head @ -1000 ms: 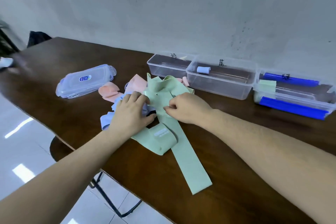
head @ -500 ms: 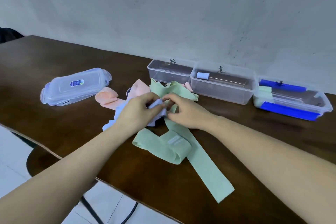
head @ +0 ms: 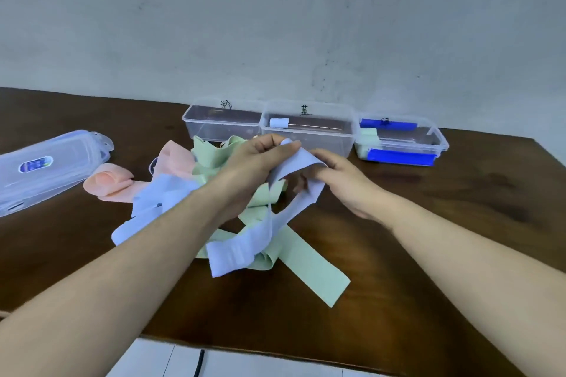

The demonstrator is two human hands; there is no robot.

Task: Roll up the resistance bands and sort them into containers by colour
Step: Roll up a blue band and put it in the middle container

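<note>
Both hands are on the pale blue band (head: 288,193): my left hand (head: 251,162) pinches its free end up in the air, fingers curled over the edge, while my right hand (head: 343,180) grips the strip just beside it, thumb and fingers closed on the fabric. From there the band droops down and trails toward me across the heap on the table (head: 459,223). I take the middle container (head: 307,128) as my landmark. It already holds one small blue roll (head: 278,122), so this band should end up there (once I have actually rolled it, which is not yet begun). To its left the neighbouring container (head: 222,124) looks empty; to its right the blue-clipped container (head: 401,144) has something pale green inside. In front of the middle container lies the unsorted heap: green bands (head: 309,266), a pink band (head: 110,184) further left, and another pale blue band (head: 159,202). Well off to the left sits a closed lidded box (head: 49,168). My judgement: early days, with most bands still loose and every one of these left to roll and sort.
</note>
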